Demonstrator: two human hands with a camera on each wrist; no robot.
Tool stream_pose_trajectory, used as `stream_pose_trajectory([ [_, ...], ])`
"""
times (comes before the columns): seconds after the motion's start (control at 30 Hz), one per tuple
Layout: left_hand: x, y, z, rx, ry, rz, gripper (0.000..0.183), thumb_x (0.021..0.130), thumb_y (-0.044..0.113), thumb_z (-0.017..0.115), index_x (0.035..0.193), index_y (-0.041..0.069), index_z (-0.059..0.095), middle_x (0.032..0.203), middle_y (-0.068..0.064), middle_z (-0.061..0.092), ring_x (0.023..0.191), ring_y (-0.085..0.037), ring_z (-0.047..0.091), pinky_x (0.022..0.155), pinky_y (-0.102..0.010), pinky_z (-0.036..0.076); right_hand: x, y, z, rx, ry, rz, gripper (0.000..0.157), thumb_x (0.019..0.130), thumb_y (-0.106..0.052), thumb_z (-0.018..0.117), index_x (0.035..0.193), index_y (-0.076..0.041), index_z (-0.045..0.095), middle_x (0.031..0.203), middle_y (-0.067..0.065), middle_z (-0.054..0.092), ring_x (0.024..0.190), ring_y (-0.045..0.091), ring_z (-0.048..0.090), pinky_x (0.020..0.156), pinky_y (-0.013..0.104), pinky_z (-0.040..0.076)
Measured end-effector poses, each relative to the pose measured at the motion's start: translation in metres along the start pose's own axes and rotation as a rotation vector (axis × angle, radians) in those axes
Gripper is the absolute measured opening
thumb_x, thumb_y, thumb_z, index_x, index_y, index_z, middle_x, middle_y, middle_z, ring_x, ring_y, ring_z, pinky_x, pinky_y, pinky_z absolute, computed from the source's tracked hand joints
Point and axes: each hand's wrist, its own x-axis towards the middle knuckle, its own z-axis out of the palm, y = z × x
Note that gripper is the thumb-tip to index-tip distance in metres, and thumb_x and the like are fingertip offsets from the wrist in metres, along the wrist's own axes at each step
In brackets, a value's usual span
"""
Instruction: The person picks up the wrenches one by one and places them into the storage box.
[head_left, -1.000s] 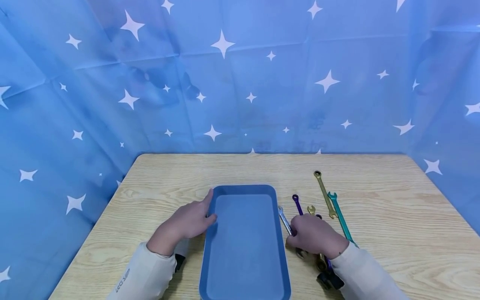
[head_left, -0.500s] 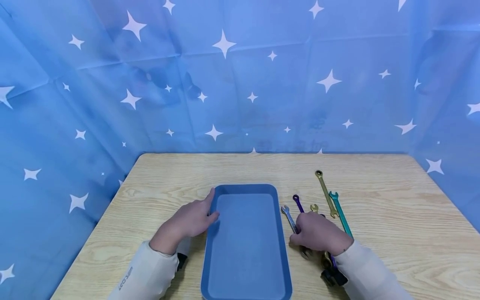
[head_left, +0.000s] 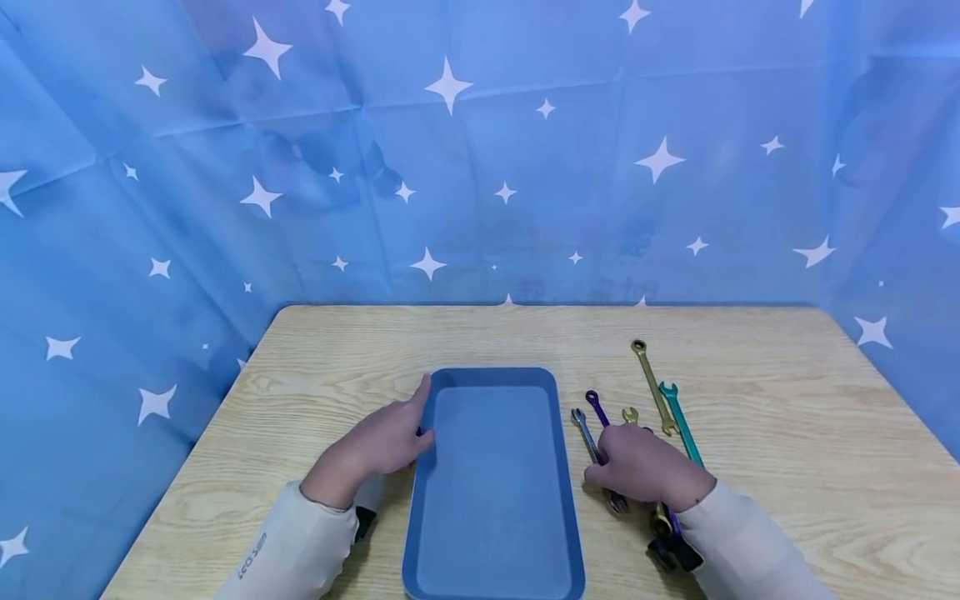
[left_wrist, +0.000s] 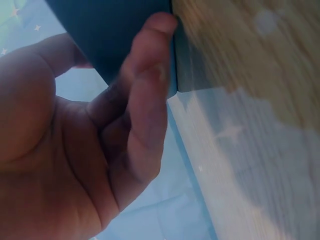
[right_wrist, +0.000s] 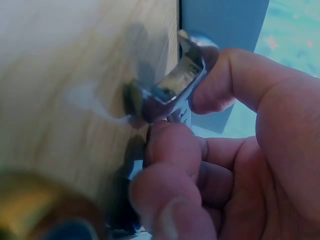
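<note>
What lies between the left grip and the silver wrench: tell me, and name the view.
The blue tray, touched by the left grip, then a strip of bare tabletop by the far end of the silver wrench. The head view shows it.

1. A blue fabric backdrop, creased in long folds, hangs behind and along both sides.
2. White four-pointed stars in mixed sizes dot it.
3. A pale wood-grain tabletop has rounded far corners.
4. Light falls softly, fairly evenly.

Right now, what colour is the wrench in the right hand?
The wrench is silver, clearest in the right wrist view.
</note>
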Motion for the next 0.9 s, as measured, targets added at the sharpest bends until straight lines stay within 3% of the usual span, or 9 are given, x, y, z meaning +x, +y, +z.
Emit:
stream_pose_trajectory([
  [0.2,0.000,-0.001,0.002,-0.052,-0.018,0.002,0.086,0.101,0.017,0.055,0.161,0.009,-0.006,0.052,0.001,0.048,0.041,-0.014,0.042,0.043,-0.029,0.037,-0.001,0.001,-0.001,0.006,0.009,-0.006,0.047,0.085,-0.014,0.062,0.048,-0.021,0.034,0.042,-0.011,0.028,0.035,0.005,0.024,0.042,0.024,0.029],
  [0.53,0.001,0.000,0.001,-0.144,-0.084,0.036,0.084,0.103,0.016,0.050,0.160,0.009,-0.012,0.060,-0.008,0.064,0.049,-0.025,0.060,0.045,-0.032,0.043,-0.004,-0.002,-0.002,0.028,0.016,0.068,0.037,0.091,-0.009,0.058,0.055,-0.012,0.049,0.043,-0.002,0.048,0.033,0.008,0.042,0.039,0.029,0.043],
  [0.7,0.002,-0.001,0.002,-0.252,-0.139,0.020,0.082,0.104,0.016,0.047,0.160,0.011,-0.012,0.064,-0.011,0.066,0.051,-0.029,0.064,0.048,-0.039,0.051,-0.007,0.002,-0.006,0.068,0.001,0.066,0.036,0.095,-0.007,0.056,0.060,-0.011,0.048,0.048,0.001,0.047,0.033,0.009,0.046,0.038,0.029,0.046],
  [0.9,0.003,-0.004,0.001,-0.278,-0.145,0.009,0.081,0.104,0.017,0.047,0.160,0.012,-0.011,0.064,-0.012,0.067,0.052,-0.030,0.064,0.049,-0.041,0.053,-0.006,-0.002,-0.014,0.087,0.072,0.028,0.030,0.099,-0.009,0.050,0.070,-0.008,0.055,0.052,0.000,0.044,0.037,0.012,0.049,0.038,0.028,0.046],
])
